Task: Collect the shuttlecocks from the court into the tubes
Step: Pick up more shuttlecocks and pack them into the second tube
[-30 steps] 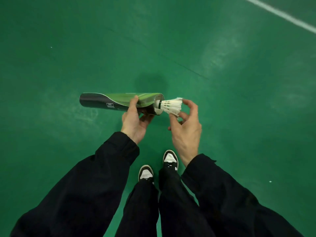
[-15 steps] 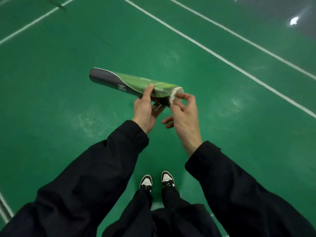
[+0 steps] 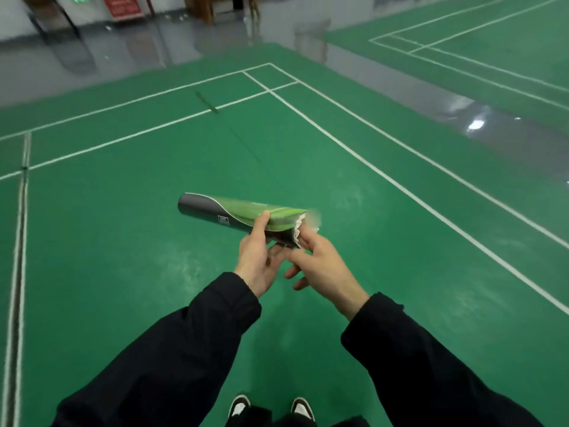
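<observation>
My left hand (image 3: 260,261) grips a green and dark grey shuttlecock tube (image 3: 237,214) near its open right end and holds it roughly level in front of me. White feathers of a shuttlecock (image 3: 300,227) show at the tube's mouth, nearly all the way inside. My right hand (image 3: 323,266) is at that mouth with its fingertips against the feathers and the other fingers spread. A second dark tube (image 3: 207,102) lies far off on the court near the back lines.
Green court floor with white lines (image 3: 397,183) stretches ahead and to the right. A grey aisle (image 3: 462,109) separates another court. A net post base line (image 3: 21,241) runs down the left. Furniture (image 3: 212,7) and small white bits stand at the far wall.
The shuttlecock went from sticking out of the tube to almost fully inside, pushed in by my right hand. My view has lifted from the floor to the court ahead.
</observation>
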